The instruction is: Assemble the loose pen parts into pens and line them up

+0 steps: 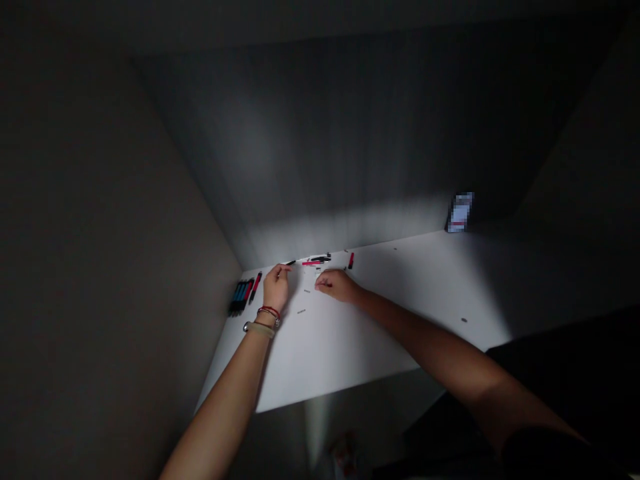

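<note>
Both my arms reach far out over a white table [380, 320]. My left hand [275, 287], with red string bracelets and a band at the wrist, has its fingers curled near a black pen piece [291, 263]. My right hand [336, 285] is closed in a pinch on something small that I cannot make out. Just beyond the hands lie a red pen [313, 263], black pen parts [320, 258] and a short red piece [351, 261].
A row of several blue, black and red pens [243, 295] lies at the table's far left by the wall. Small dark bits [301, 311] dot the tabletop. A small box [460, 212] stands at the back right. Dark walls close in on three sides.
</note>
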Available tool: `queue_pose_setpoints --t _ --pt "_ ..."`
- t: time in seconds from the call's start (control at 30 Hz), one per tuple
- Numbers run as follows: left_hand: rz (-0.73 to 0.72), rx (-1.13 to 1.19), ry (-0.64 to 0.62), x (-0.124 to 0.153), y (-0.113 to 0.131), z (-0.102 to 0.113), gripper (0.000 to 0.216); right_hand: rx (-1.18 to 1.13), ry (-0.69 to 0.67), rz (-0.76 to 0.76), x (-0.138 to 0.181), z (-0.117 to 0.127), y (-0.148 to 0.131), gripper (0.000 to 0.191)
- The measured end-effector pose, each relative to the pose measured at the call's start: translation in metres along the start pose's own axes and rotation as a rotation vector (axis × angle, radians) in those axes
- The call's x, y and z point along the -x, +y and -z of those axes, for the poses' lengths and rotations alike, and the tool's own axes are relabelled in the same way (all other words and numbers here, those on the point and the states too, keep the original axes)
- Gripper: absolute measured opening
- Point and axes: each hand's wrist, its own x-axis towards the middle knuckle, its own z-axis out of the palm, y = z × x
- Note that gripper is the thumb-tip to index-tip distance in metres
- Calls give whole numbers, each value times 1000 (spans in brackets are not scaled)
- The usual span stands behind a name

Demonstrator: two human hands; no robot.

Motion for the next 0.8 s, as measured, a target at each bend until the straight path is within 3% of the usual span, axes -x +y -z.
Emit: queue_pose_setpoints --t 0.17,0.27,0.53,0.67,0.8 --pt "-150 -292 -449 3 -8 9 11 4 132 -78 -3 9 8 15" --pt "-171 -454 -564 3 -13 9 15 3 157 -116 -4 15 11 17" --pt "-175 -609 -652 6 -13 7 21 3 168 -139 -6 16 12 21" --pt "-205 -513 -643 11 -10 0 21 -62 146 -132 -4 12 8 25" --pt "-178 -327 -553 14 -6 -10 25 -261 1 -173 -1 9 -3 35"
